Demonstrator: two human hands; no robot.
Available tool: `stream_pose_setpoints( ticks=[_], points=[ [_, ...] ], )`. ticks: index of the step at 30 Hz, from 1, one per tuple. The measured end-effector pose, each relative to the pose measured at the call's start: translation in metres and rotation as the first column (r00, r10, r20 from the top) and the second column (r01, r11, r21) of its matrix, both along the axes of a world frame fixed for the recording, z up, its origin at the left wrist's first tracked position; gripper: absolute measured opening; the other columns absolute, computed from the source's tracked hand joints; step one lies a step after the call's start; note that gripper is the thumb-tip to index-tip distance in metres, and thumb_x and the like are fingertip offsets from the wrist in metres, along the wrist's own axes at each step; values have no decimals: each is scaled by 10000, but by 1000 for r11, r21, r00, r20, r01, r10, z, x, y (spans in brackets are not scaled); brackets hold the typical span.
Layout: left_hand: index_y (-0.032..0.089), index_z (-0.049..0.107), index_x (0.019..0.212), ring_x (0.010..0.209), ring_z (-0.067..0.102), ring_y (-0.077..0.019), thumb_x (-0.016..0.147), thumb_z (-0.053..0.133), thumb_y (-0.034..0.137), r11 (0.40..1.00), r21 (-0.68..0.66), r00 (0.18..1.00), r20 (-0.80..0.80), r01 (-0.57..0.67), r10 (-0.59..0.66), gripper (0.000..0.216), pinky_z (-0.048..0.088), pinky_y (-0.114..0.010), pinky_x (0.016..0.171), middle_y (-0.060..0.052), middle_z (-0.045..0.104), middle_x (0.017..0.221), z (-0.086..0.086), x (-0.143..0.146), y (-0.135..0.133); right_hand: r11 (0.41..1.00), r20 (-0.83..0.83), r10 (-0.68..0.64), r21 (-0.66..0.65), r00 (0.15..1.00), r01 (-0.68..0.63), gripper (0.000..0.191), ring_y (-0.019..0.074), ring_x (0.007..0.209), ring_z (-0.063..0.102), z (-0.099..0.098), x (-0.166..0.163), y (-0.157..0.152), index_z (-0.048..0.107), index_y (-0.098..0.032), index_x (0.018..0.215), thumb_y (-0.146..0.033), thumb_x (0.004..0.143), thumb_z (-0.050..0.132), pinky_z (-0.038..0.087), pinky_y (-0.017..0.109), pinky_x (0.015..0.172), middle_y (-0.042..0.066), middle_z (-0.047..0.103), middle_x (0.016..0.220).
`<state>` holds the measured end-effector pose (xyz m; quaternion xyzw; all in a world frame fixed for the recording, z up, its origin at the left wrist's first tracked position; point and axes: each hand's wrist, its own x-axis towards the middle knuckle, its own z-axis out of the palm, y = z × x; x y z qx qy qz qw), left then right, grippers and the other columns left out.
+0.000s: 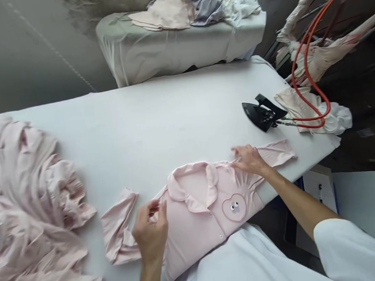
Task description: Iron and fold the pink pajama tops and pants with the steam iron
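A pale pink collared shirt [201, 216] with a heart patch lies front up on the white padded ironing table [160, 116], its hem hanging over the near edge. My left hand [151, 231] pinches the fabric at the shirt's left shoulder, beside the crumpled left sleeve. My right hand [248, 158] is pressed down on the right shoulder seam with fingers gripping the cloth, which puckers under it. The right sleeve stretches away to the right.
A black steam iron [261, 115] with red hoses [306, 65] rests at the table's right end beside bunched cloths. A heap of pink garments [32, 201] fills the left side. Behind stands another covered table [181, 39] with piled clothes.
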<state>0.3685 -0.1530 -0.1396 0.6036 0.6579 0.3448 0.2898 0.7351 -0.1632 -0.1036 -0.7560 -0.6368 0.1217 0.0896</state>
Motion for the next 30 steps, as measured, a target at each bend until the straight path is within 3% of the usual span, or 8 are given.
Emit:
stream_pose_setpoints(
  ticks=[4,9,12,15,22,24,27,30],
  points=[
    [191,679,1003,963,671,-231,744,703,484,891,-333,910,378,308,-173,392,524,-381,918,-90,717,1039,8,71,15,980,135,-171,-81,976,182,208,219,718,582,8,87,-39,604,-180,591,-262,759,698,394,345,747,58,638,632],
    [156,675,1104,1176,605,-280,697,758,457,617,-595,736,676,514,39,513,485,-398,999,-136,687,1183,10,143,48,994,-39,-108,31,993,109,177,199,843,586,-16,60,-25,677,-166,837,-337,866,642,371,326,788,80,686,877],
    [148,689,1100,1197,585,-294,668,774,443,644,-549,674,736,533,70,530,458,-401,1027,-134,686,1177,15,159,64,997,-119,72,30,990,-69,205,187,817,562,-35,26,7,640,-156,702,-282,862,658,345,332,804,59,652,764],
    [150,703,1079,1153,603,-299,669,771,449,640,-560,692,720,526,61,512,466,-403,1006,-130,689,1162,21,162,73,998,-89,47,41,995,-43,255,193,800,528,-42,24,31,572,-145,618,-211,855,641,336,345,790,70,617,721],
    [166,714,1053,1126,605,-275,696,762,432,590,-605,684,720,535,117,449,456,-392,1010,-114,697,1120,19,159,72,997,-317,-78,-48,945,66,203,169,756,559,-8,11,13,600,-157,686,-226,875,575,409,288,720,56,640,753],
    [157,712,1049,1102,614,-271,712,748,426,577,-606,666,733,548,136,432,462,-391,998,-117,700,1100,16,159,72,910,-444,-304,-396,843,120,326,146,608,554,0,-16,-5,581,-157,596,-325,876,594,404,257,580,32,604,609],
    [142,710,1031,1083,626,-266,728,729,434,580,-604,658,738,546,150,421,469,-390,987,-122,699,1094,9,161,77,540,-516,-710,-836,479,-100,357,108,447,520,0,-58,-30,640,-148,647,-469,796,690,334,221,396,29,651,610],
    [130,708,1023,1092,627,-274,772,677,470,600,-566,665,743,566,74,424,489,-396,965,-134,697,1102,5,160,77,497,-497,-864,-867,80,-16,347,83,437,533,-12,-89,-41,656,-142,774,-479,765,734,346,194,359,53,708,733]
  ],
)
